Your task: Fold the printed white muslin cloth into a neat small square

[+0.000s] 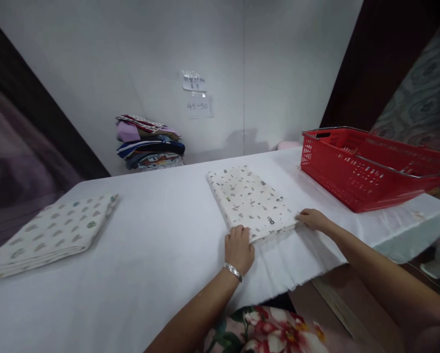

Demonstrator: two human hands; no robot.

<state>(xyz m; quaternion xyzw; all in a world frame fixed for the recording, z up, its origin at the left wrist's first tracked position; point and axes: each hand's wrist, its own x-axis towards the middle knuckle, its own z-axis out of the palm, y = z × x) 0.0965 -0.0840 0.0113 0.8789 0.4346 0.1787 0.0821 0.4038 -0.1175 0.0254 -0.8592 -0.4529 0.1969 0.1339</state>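
A folded white cloth [251, 198] with small grey-green prints lies flat on the white-covered table [150, 235]. My left hand [239, 250], with a silver bracelet at the wrist, curls its fingers over the near left corner of this cloth. At the near right corner, my right hand [313, 219] pinches the edge between thumb and fingers. Both thumbs are mostly out of sight, the left one behind the hand. Farther left on the table rests a second folded cloth [58, 228], white with grey and green shapes, touched by neither hand.
A red plastic basket [352, 181] with metal handles stands on the right of the table. Behind the far edge is a stack of folded fabrics [150, 142] against the wall. Paper signs [200, 106] hang above it. The table's near edge runs close to my body.
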